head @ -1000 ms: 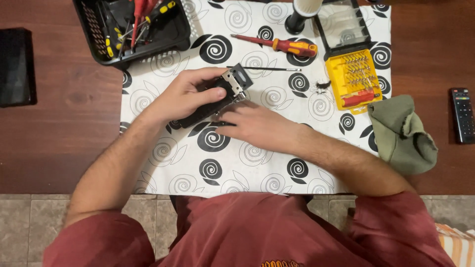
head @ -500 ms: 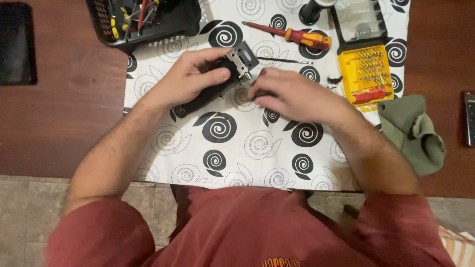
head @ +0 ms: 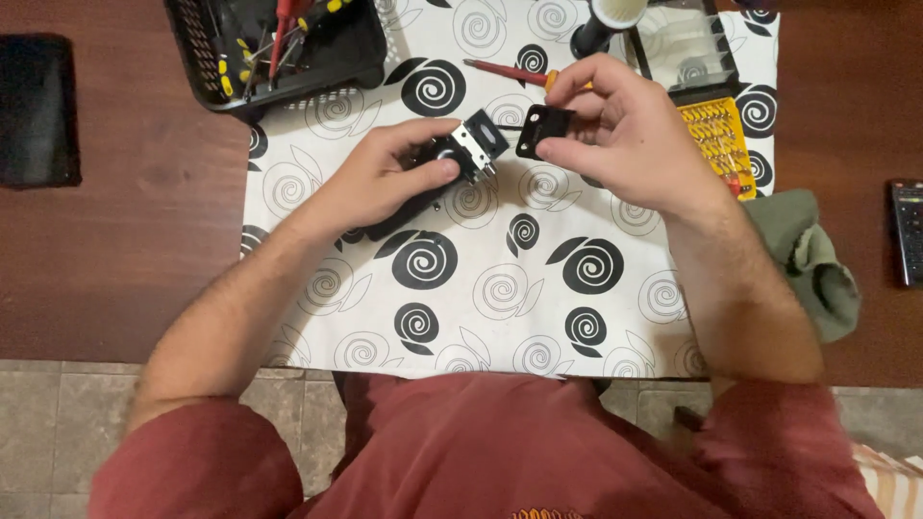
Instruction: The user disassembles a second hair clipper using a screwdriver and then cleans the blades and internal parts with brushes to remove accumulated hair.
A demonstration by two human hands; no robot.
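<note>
Hands are apart over the spiral-print cloth (head: 500, 288) on the counter: left hand (head: 385, 178) wraps a black device (head: 452, 163), thumb pressing its metal end; right hand (head: 625, 135) pinches a small flat black plate (head: 543, 132) just beside it, fingers curled.

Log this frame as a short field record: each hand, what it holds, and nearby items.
left hand: grips black device on the mat
right hand: holds small black plate, lifted clear of the device
surface: swirl-patterned mat on wooden table
nearby: tool basket, red screwdriver, yellow bit set, green cloth
</note>
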